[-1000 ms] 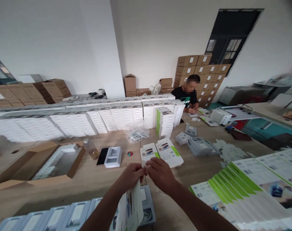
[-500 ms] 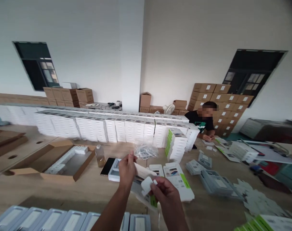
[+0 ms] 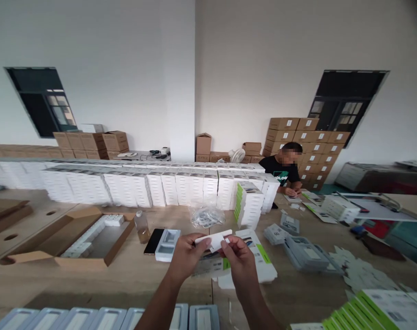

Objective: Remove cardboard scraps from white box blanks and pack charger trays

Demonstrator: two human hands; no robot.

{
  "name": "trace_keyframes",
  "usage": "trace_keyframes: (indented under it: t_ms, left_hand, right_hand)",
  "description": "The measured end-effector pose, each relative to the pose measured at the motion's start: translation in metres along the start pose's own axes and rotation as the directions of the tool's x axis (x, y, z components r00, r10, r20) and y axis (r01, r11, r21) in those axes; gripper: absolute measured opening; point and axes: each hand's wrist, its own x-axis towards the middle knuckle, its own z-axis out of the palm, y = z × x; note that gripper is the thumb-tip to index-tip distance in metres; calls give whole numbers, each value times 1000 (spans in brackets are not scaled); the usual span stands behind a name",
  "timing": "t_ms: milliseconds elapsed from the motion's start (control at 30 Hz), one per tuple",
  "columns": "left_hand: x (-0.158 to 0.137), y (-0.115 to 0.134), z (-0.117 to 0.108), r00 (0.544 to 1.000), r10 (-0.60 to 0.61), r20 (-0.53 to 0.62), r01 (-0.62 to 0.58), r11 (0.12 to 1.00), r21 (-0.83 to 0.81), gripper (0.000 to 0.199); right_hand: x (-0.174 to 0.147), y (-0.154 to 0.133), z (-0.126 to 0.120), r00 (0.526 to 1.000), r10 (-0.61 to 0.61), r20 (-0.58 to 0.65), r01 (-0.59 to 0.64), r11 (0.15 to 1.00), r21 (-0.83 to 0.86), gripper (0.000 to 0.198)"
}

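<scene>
A printed paper carton, white with a green patch, hangs flat below my hands. My left hand is closed on its left upper edge, thumb on the white flap. My right hand pinches the right end of that white part between thumb and fingers. Whether the small white piece is joined to the carton I cannot tell. Behind my right hand lie more flat printed cartons. Left of my left hand sit a pale blue-grey tray and a black phone.
An open cardboard box holds small white boxes. A bottle and a bag of cables stand nearby. Stacked white boxes line the back. Filled trays sit in front. A co-worker sits at the right.
My right hand has moved up and my left hand down, so both now grip the carton's white upper edge at about the same height. The view has shifted slightly right.
</scene>
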Motion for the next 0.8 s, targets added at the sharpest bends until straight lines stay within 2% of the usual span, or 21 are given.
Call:
trace_keyframes:
  t_ms: [67, 167, 400, 567, 700, 800]
  left_hand:
    - [-5, -1, 0, 999, -14, 43, 17, 998, -68, 38]
    - [-10, -6, 3, 999, -33, 7, 34, 991, -133, 37]
    - [-15, -14, 6, 984, 48, 170, -46, 999, -21, 35]
    - [-13, -14, 2, 976, 32, 215, -54, 994, 97, 30]
    - [-15, -9, 7, 968, 19, 250, -33, 998, 50, 29]
    - [-16, -7, 15, 976, 43, 213, -58, 996, 64, 34]
  right_hand:
    - [-4, 4, -3, 999, 33, -15, -33, 999, 1, 30]
    - [-11, 9, -7, 996, 79, -49, -79, 997, -5, 32]
    - [-15, 7, -9, 991, 105, -82, -102, 994, 45, 32]
    - [-15, 3, -11, 989, 107, -99, -106, 994, 14, 35]
    - [-15, 2, -9, 989, 106, -105, -103, 994, 29, 37]
    - [-12, -1, -4, 984, 132, -116, -122, 988, 94, 44]
